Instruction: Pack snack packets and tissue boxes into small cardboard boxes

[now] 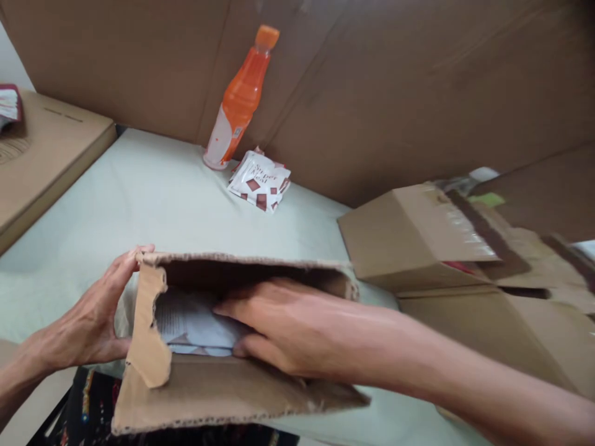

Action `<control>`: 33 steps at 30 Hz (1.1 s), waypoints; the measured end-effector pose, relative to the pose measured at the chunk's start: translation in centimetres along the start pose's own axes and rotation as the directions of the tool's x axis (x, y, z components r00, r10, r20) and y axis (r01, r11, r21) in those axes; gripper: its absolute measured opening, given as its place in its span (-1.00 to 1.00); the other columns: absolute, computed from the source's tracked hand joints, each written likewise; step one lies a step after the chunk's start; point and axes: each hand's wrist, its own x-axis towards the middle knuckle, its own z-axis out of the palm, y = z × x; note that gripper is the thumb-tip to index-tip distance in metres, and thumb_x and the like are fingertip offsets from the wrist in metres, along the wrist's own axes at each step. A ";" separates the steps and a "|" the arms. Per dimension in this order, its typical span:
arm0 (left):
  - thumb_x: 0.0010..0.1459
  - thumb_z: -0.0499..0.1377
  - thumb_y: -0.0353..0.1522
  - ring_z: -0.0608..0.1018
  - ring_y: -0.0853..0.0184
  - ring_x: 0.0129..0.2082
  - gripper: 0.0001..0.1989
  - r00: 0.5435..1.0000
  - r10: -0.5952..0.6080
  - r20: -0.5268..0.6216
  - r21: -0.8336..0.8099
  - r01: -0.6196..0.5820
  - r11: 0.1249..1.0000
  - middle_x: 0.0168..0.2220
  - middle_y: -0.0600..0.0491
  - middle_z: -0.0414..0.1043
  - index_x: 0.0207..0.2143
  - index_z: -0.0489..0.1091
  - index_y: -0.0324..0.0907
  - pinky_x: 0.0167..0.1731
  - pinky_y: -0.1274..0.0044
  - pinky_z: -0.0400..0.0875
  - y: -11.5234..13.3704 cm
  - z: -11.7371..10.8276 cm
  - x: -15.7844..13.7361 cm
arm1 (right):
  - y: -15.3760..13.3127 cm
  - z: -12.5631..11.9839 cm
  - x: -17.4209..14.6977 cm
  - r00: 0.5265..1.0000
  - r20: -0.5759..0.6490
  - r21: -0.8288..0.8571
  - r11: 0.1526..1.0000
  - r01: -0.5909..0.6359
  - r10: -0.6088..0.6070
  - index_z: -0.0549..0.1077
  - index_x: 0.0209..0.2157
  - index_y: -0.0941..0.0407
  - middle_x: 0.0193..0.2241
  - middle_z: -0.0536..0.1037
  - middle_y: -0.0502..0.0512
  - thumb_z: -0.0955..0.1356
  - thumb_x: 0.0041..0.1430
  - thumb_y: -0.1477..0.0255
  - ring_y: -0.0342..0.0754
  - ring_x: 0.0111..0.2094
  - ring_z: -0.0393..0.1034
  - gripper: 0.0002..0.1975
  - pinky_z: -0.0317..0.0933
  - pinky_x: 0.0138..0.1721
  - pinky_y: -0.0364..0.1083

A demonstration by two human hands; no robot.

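Note:
A torn-edged cardboard box [246, 387] tilts toward me with its mouth facing up. My left hand [88, 319] grips its left end, thumb below and fingers along the back edge. My right hand [279, 322] reaches inside the box, fingers and thumb closing around white printed packets [195, 322] that lie in it. Its fingertips are partly hidden, and I cannot tell how many packets there are. Beyond the box, another white packet with brown squares [259, 183] rests on the pale green cloth [158, 210].
An orange drink bottle [242, 102] leans by the brown cardboard panel [372, 99] at the back. Opened cardboard boxes [385, 238] stand at the right, blurred. A flat brown box [60, 139] lies at the left. Dark patterned fabric [93, 412] shows below.

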 end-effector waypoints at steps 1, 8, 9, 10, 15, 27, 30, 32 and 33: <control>0.25 0.36 -0.08 0.24 -0.17 0.44 0.11 1.000 0.010 -0.013 0.006 -0.010 1.000 0.50 -0.21 0.01 0.55 -0.34 0.03 0.33 -0.03 0.35 0.0 0.2 -0.2 | -0.3 0.4 0.5 0.998 0.060 -0.044 0.999 -0.006 0.009 0.63 -0.36 0.11 -0.41 0.67 0.10 0.48 0.20 0.44 -0.03 -0.43 0.51 -0.94 0.26 -0.42 -0.10; 0.17 0.40 -0.07 0.31 -0.24 0.40 0.21 0.995 -0.014 -0.098 0.009 0.015 1.000 0.48 -0.19 0.08 0.55 -0.42 0.11 0.29 -0.07 0.40 0.1 1.1 -1.2 | -1.3 1.5 1.4 0.998 0.052 -0.209 0.978 -0.007 0.019 0.58 -0.30 0.18 -0.39 0.64 0.18 0.32 0.24 0.64 -0.03 -0.44 0.43 -0.82 0.05 -0.42 -0.05; 0.17 0.40 -0.07 0.32 -0.24 0.39 0.22 0.995 -0.013 -0.102 0.017 0.015 1.000 0.47 -0.20 0.09 0.54 -0.44 0.12 0.28 -0.08 0.41 0.3 1.1 -1.2 | -1.2 1.5 1.4 0.998 0.050 -0.222 0.974 -0.037 0.049 0.58 -0.28 0.19 -0.38 0.65 0.19 0.31 0.23 0.66 -0.03 -0.44 0.43 -0.79 0.04 -0.42 -0.05; 0.16 0.40 -0.07 0.34 -0.26 0.38 0.23 0.994 -0.009 -0.110 0.030 0.012 0.999 0.47 -0.21 0.10 0.54 -0.46 0.13 0.25 -0.09 0.44 0.4 1.2 -1.2 | -1.0 1.3 1.4 0.995 0.058 -0.229 0.971 -0.066 0.082 0.59 -0.27 0.20 -0.37 0.65 0.20 0.30 0.24 0.67 -0.02 -0.43 0.44 -0.77 0.04 -0.42 -0.05; 0.13 0.39 -0.04 0.40 -0.32 0.33 0.23 0.987 -0.063 -0.147 0.060 0.073 0.996 0.49 -0.26 0.04 0.55 -0.40 0.07 0.17 -0.13 0.49 -0.4 2.2 -1.7 | 0.3 -0.4 0.3 0.992 0.113 -0.005 0.998 -0.060 0.060 0.62 -0.05 0.14 -0.09 0.69 0.19 0.37 0.33 0.45 0.06 -0.13 0.56 -0.78 0.28 -0.18 -0.05; 0.03 0.43 0.00 0.51 -0.30 0.22 0.25 0.967 -0.063 -0.248 -0.035 0.056 0.998 0.47 -0.20 0.12 0.55 -0.30 0.13 0.00 -0.08 0.64 -0.8 3.0 -0.8 | -0.3 0.8 3.3 0.996 0.088 -0.208 0.978 0.014 0.005 0.63 -0.22 0.22 -0.26 0.72 0.24 0.35 0.23 0.63 0.00 -0.31 0.55 -0.80 0.14 -0.38 -0.07; 0.03 0.45 -0.05 0.46 -0.27 0.27 0.28 0.974 -0.045 -0.223 -0.052 0.034 0.998 0.50 -0.16 0.05 0.54 -0.37 0.19 0.03 -0.03 0.64 -0.5 2.7 -0.4 | 0.4 1.0 2.8 0.999 -0.032 -0.111 0.994 0.000 -0.004 0.59 -0.35 0.19 -0.35 0.70 0.15 0.35 0.17 0.68 -0.07 -0.38 0.49 -0.82 0.13 -0.39 -0.10; 0.10 0.40 -0.12 0.44 -0.22 0.30 0.24 0.980 -0.050 -0.194 -0.047 0.041 0.998 0.51 -0.15 0.02 0.54 -0.44 0.19 0.05 0.04 0.64 -0.2 2.5 -0.2 | 0.9 0.3 1.3 0.977 -0.215 0.015 1.000 0.021 -0.017 0.55 -0.41 0.16 -0.42 0.65 0.07 0.33 0.14 0.69 -0.12 -0.43 0.43 -0.80 0.16 -0.40 -0.13; 0.13 0.36 -0.17 0.44 -0.20 0.31 0.21 0.979 -0.061 -0.192 -0.040 0.054 0.998 0.51 -0.16 0.03 0.54 -0.45 0.17 0.06 0.07 0.64 -0.1 2.5 -0.1 | 1.3 -0.3 0.2 0.943 -0.331 0.086 0.995 0.041 -0.011 0.55 -0.42 0.15 -0.45 0.63 0.03 0.33 0.15 0.67 -0.14 -0.46 0.41 -0.80 0.18 -0.41 -0.14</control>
